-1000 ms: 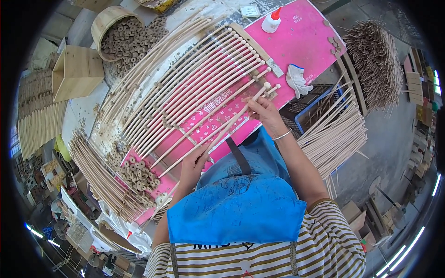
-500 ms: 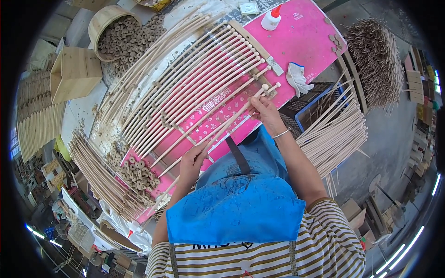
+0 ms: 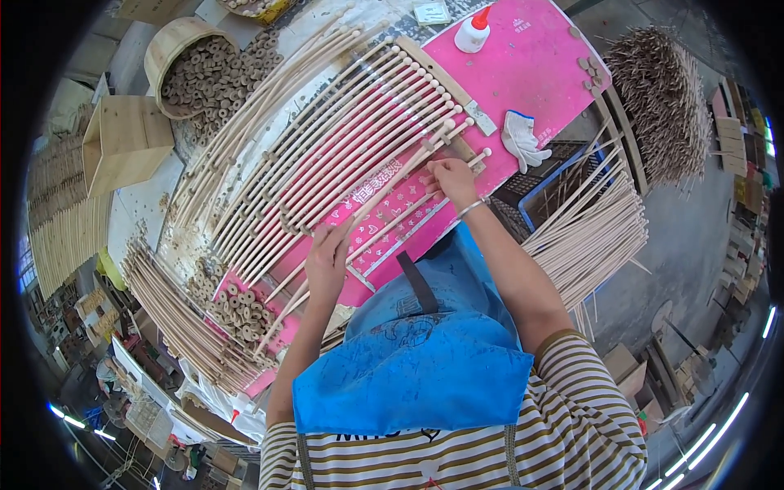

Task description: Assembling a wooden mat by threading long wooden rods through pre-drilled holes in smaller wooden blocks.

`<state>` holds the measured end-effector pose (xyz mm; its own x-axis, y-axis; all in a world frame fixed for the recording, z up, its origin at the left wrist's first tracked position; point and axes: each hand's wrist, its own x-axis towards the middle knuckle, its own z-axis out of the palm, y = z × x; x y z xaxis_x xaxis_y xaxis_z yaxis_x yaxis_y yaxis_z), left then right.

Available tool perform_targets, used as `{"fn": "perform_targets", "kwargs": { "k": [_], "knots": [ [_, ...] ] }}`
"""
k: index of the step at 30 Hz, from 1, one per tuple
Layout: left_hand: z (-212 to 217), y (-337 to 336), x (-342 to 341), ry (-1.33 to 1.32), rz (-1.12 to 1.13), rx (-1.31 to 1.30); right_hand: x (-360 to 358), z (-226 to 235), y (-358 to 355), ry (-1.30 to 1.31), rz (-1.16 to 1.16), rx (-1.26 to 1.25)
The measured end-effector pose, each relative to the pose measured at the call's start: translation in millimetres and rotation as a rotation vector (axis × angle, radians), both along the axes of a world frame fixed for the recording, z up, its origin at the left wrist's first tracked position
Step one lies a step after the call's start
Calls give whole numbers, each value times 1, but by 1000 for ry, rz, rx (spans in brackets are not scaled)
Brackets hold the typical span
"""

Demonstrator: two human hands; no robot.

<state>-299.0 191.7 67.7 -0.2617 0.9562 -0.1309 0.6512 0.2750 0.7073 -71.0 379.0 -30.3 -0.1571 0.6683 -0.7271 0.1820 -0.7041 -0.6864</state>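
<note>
My left hand (image 3: 327, 255) is closed around the shaft of a long, pale wooden stick (image 3: 380, 193). That stick slants up to the right and ends in a round knob. Just below its upper end, my right hand (image 3: 452, 181) is curled shut over the shaft of a second knobbed stick (image 3: 389, 228); its fingertips are partly hidden. Beyond both hands, a row of similar sticks (image 3: 359, 139) lies side by side across a wooden rack (image 3: 433, 72) on a pink board (image 3: 518, 77). Small wooden rings (image 3: 273, 155) are threaded on several of these shafts.
Loose rings (image 3: 243, 314) lie at the row's lower left; more spill from a wooden tub (image 3: 155, 61). A glue bottle (image 3: 472, 37) and white glove (image 3: 523, 140) rest on the board. Stick bundles (image 3: 592, 237) fill a blue-rimmed crate at right; others (image 3: 175, 314) lie left.
The held stick has shifted away from me, toward the row on the rack. My left hand has moved up with it, and my right hand has moved slightly left, off its knob end.
</note>
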Motion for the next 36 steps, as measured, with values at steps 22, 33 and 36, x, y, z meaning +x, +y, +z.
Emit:
{"fn": "perform_targets", "kwargs": {
  "k": [22,33,36],
  "knots": [
    [-74,61,5,279,-158,-84,-9,-3,0,-15,8,-129],
    [-101,57,13,607,-256,-63,-7,-22,8,-49,28,-101],
    [-99,58,14,629,-281,-52,-7,-22,10,-69,35,-93]
  ]
}}
